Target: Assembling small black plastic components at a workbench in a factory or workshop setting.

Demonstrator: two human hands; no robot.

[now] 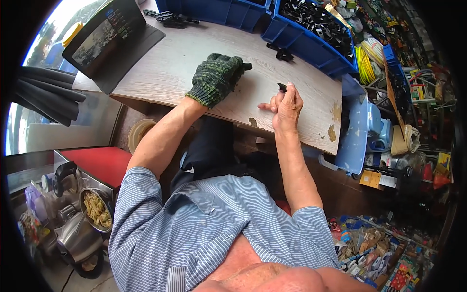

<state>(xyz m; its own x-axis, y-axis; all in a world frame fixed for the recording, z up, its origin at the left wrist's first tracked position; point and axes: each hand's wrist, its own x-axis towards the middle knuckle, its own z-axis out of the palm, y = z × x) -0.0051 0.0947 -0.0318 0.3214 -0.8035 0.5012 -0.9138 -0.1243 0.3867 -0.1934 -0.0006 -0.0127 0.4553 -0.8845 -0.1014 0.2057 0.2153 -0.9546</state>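
Note:
My left hand (pixel 217 78) wears a dark green knitted glove and is closed above the middle of the wooden table (pixel 185 51). A dark tip juts out at its right side. I cannot tell if that is a held piece or a glove finger. To the right, my bare right hand (pixel 288 106) pinches a small black plastic piece (pixel 281 87) between thumb and fingers, over the table's near part. The two hands are apart. Beyond them, a few similar black pieces (pixel 280 52) lie by a blue bin (pixel 301 46) heaped with black parts.
A tablet (pixel 99 41) in a folding case stands at the table's far left. More black pieces (pixel 170 18) lie beside a second blue bin (pixel 214 15). A light-blue plastic container (pixel 354 134) adjoins the right edge. At lower left are a kettle (pixel 80 238) and a bowl (pixel 97 209).

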